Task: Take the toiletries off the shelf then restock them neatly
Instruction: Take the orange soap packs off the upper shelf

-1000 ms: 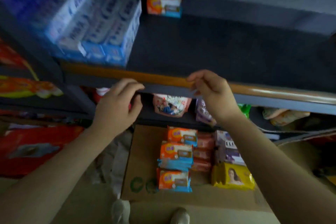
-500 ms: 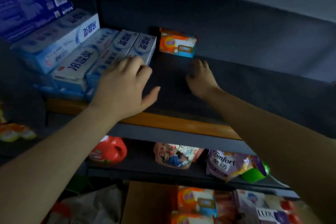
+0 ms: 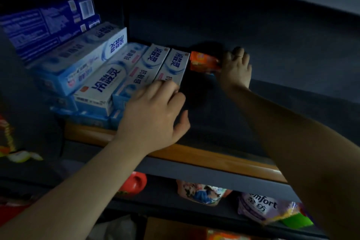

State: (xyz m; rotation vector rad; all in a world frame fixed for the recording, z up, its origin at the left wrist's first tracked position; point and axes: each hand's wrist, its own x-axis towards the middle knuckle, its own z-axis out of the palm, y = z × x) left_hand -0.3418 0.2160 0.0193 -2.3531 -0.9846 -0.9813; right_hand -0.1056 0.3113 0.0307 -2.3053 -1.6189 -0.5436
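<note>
**Both hands on the upper shelf, at the toothpaste and the soap pack**

Head view: The upper shelf (image 3: 204, 159), dark with an orange-brown front edge, carries a stack of blue-and-white toothpaste boxes (image 3: 109, 76) on its left part, several layers deep, with darker blue cartons (image 3: 46, 27) leaning behind them. The left hand (image 3: 153, 115) lies palm down at the near end of the stack; its fingers, slightly bent, rest on the rightmost toothpaste box (image 3: 173, 68) and the thumb sticks out to the right, touching nothing. It does not close around anything. Just right of that box, far back on the shelf, sits a small orange soap pack (image 3: 204, 62). The right hand (image 3: 235, 68) reaches to its right end, fingers curled over the pack's edge and grasping it; a ring shows on one finger. The pack rests on the shelf surface, close beside the toothpaste but apart from it.

On the lower shelf (image 3: 224, 181) stand a red bottle (image 3: 134, 183), a printed pouch (image 3: 200, 193) and a purple Comfort refill bag (image 3: 261, 208), with a green item (image 3: 298, 220) just beside the bag. Below, an orange pack (image 3: 224, 236) peeks in at the frame's bottom edge, blurred.
</note>
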